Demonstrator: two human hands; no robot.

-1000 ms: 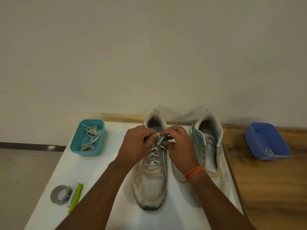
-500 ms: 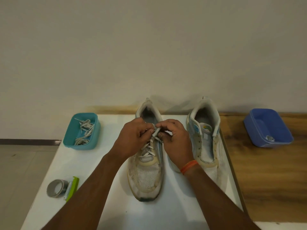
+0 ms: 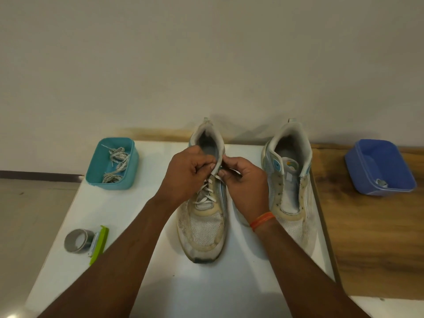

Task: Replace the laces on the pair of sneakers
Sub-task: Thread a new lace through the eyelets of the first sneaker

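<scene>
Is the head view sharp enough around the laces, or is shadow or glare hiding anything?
Head view: soft, even light, no glare on the shoes; left hand and right hand cover the top eyelets of the laced sneaker; table edges bow from the wide-angle lens.

A plain cream wall rises behind a white tabletop, with wood-grain surface right and beige floor left.

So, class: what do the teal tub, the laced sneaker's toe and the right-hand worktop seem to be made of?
Teal tub: apparently moulded plastic, with smooth, slightly glossy walls and rounded corners. Laced sneaker: the toe looks like woven mesh, with fine holes visible, above a scuffed rubbery edge. Worktop: wood or wood-look laminate, with brown grain streaks.
</scene>
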